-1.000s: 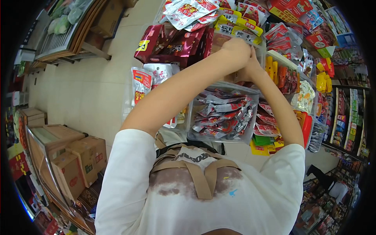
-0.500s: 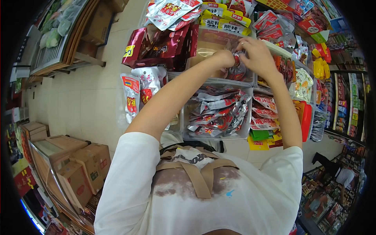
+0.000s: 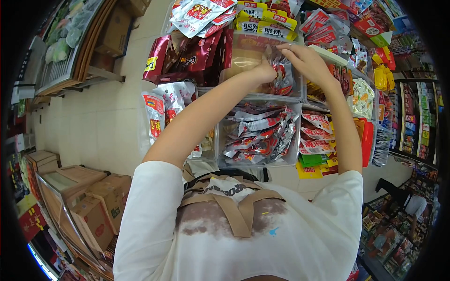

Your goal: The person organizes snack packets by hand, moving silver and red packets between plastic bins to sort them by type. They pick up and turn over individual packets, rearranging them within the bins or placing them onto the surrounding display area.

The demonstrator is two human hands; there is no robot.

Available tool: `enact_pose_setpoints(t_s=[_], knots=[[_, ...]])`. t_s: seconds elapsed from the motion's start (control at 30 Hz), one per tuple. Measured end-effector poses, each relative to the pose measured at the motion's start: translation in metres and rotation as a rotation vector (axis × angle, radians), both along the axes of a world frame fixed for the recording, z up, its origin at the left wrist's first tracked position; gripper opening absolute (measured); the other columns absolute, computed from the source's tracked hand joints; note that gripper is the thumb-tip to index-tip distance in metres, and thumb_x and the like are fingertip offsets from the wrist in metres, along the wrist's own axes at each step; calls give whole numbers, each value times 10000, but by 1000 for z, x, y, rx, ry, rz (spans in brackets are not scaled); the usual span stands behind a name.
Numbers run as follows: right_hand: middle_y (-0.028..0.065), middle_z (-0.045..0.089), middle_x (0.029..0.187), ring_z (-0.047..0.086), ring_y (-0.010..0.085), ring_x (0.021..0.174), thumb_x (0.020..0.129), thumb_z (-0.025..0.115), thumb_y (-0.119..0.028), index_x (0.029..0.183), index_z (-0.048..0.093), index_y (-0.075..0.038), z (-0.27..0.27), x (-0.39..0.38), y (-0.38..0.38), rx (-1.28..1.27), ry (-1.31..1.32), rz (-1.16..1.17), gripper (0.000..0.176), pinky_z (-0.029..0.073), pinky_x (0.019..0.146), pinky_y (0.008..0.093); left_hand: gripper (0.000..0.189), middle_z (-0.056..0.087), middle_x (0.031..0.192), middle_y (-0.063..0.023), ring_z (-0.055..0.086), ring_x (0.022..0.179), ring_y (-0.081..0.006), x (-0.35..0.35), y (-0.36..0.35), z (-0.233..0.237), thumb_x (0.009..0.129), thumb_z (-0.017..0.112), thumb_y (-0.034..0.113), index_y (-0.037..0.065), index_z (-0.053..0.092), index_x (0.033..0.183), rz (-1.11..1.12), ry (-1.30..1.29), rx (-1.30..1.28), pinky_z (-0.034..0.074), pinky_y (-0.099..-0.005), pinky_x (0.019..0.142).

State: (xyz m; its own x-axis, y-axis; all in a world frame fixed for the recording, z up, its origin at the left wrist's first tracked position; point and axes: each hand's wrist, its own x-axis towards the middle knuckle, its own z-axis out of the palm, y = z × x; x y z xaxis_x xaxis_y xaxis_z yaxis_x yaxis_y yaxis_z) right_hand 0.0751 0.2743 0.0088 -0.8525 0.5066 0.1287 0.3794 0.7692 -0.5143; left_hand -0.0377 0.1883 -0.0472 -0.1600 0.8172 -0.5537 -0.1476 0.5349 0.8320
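Note:
My left hand (image 3: 264,72) is closed at the left side of several upright foil snack packets (image 3: 282,80), silver and red, in a clear plastic bin (image 3: 297,95). Its fingertips are mostly hidden behind the hand and appear to grip a packet. From the right, my right hand (image 3: 307,63) reaches over the same packets, fingers stretched out to the left at their top edge. Brown card or paper (image 3: 244,61) fills the bin's left part. Directly nearer to me is another clear bin of silver-and-red packets (image 3: 260,133).
Maroon snack bags (image 3: 187,58) and white pouches (image 3: 154,110) stand to the left. Yellow packs (image 3: 267,28) lie beyond the hands. Red-and-white packets (image 3: 316,133) fill a bin at right. Cardboard boxes (image 3: 98,206) and a vegetable rack (image 3: 65,51) flank the tiled aisle (image 3: 93,122).
My left hand has shifted slightly left and down, and its wrist has turned. My right hand's fingers have straightened and moved left, showing more of the packets beneath.

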Motion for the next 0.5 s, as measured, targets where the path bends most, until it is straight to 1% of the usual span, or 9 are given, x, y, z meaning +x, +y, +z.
enact_pose_setpoints(t_s=[0.1,0.17,0.2,0.27,0.3,0.37,0.4,0.47,0.5], knots=[[135,642,945,593,323,898,860,465,-248,999,626,-56,-9,-25,-4,40,42,127,286,447,816,382,325,616,999,-85,604,877,-205,13,25,-29,832,451,118,74,543,1141,-158,60,24,490,-389,726],[135,641,971,590,303,932,818,456,-171,987,639,-86,-22,-43,-6,74,-190,276,263,445,822,385,335,620,1000,-89,606,864,-208,13,33,-48,830,457,121,78,542,1151,-261,103,39,492,-383,717],[135,641,971,590,303,932,818,456,-171,987,639,-86,-22,-53,-9,74,-190,280,263,445,822,385,340,622,1000,-92,607,857,-209,11,37,-58,830,460,123,79,542,1157,-311,125,46,493,-380,712],[142,643,979,590,284,965,770,468,-132,983,648,-108,-19,-67,-13,140,-595,273,280,438,829,405,350,627,1001,-97,609,844,-212,5,33,-77,828,466,127,83,542,1167,-410,168,60,495,-375,703],[142,643,979,590,284,965,770,468,-132,983,648,-108,-20,-69,-13,144,-594,279,280,438,829,405,355,629,1001,-99,610,837,-213,1,32,-86,827,469,129,85,541,1172,-458,192,68,496,-372,699],[143,649,968,595,278,976,736,518,-167,961,662,-113,-23,-70,-13,173,-819,260,273,426,840,431,366,633,1002,-104,612,823,-216,4,39,-103,826,475,132,89,541,1183,-559,234,85,498,-366,690],[143,649,968,595,278,976,736,518,-167,961,662,-113,-21,-71,-12,175,-824,262,273,426,840,431,366,633,1002,-104,612,823,-216,2,34,-92,826,475,132,89,541,1183,-556,230,88,498,-366,690],[157,645,957,595,291,964,703,553,-212,889,669,-79,-17,-73,-9,277,-957,309,256,432,845,441,303,640,923,-163,629,814,-214,-10,14,-41,780,434,114,49,634,999,-729,595,181,486,-380,684],[157,645,957,595,291,964,703,553,-212,889,669,-79,-17,-73,-8,280,-960,308,256,432,845,441,303,640,923,-163,629,814,-214,-13,6,-15,780,434,114,49,634,999,-728,594,184,486,-380,684]])
